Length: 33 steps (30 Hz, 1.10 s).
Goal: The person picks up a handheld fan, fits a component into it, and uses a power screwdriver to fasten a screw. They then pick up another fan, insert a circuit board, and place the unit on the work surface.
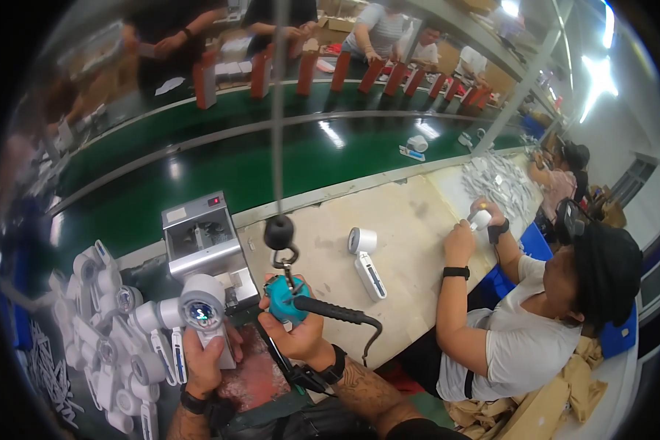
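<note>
Both forearms rise from the lower edge, nearest the lens. Leftmost on the counter (411, 220) lies a heap of white handheld units (106, 323), piled loosely against one another. Just right of that heap, the left hand (202, 359) has its grip clamped around the handle of one white unit (204, 308), held upright with its round glossy face turned toward the camera. Behind it stands a small grey metal machine (202, 242) at the edge of the green conveyor (220, 161). Next comes the right hand (301, 334), its grip wrapped tight on a teal powered screwdriver (290, 301) that hangs by a hook from a black ball on an overhead cable (279, 110); whether its tip touches the unit cannot be told. To do this step well, I judge the unit should be steadied firmly and the driver kept square to the work, letting the cable carry its weight. Further right, another white unit (367, 260) lies alone on the counter, and a seated co-worker (521, 323) handles a small white part.
</note>
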Each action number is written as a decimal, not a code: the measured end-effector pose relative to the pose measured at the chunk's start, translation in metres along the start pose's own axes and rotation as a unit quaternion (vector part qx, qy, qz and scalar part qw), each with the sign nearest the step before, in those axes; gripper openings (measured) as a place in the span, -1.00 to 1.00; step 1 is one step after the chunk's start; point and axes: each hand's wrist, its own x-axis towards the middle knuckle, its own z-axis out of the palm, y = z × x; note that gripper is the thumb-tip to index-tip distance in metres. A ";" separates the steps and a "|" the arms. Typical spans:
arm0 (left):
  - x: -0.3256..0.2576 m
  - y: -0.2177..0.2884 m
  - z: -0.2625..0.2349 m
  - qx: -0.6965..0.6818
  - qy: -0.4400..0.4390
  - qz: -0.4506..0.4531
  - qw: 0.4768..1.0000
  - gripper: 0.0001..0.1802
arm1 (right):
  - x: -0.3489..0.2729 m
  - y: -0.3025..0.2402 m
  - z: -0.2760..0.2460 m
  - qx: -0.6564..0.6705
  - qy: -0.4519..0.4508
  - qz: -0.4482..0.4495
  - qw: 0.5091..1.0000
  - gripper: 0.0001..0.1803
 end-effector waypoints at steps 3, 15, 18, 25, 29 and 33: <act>0.003 0.005 0.005 -0.033 0.001 0.013 0.999 -0.50 | 0.004 -0.004 -0.003 -0.007 -0.042 0.023 0.999 -0.49; -0.015 0.049 0.000 0.017 0.110 0.018 0.994 -0.52 | 0.020 -0.012 -0.007 -0.040 -0.002 -0.045 0.998 -0.57; -0.036 0.064 -0.027 0.094 0.188 0.064 0.976 -0.55 | 0.022 -0.015 -0.007 -0.040 0.000 -0.039 0.998 -0.56; -0.118 0.097 -0.244 0.367 0.365 0.005 0.856 -0.48 | 0.025 -0.026 -0.006 -0.022 -0.011 0.003 1.000 -0.55; -0.140 0.155 -0.311 0.566 0.351 0.007 0.746 -0.49 | 0.026 -0.022 -0.007 -0.022 -0.002 -0.020 1.000 -0.54; -0.178 0.170 -0.415 0.726 0.334 -0.032 0.601 -0.47 | 0.027 -0.025 -0.008 -0.026 -0.009 -0.032 0.999 -0.52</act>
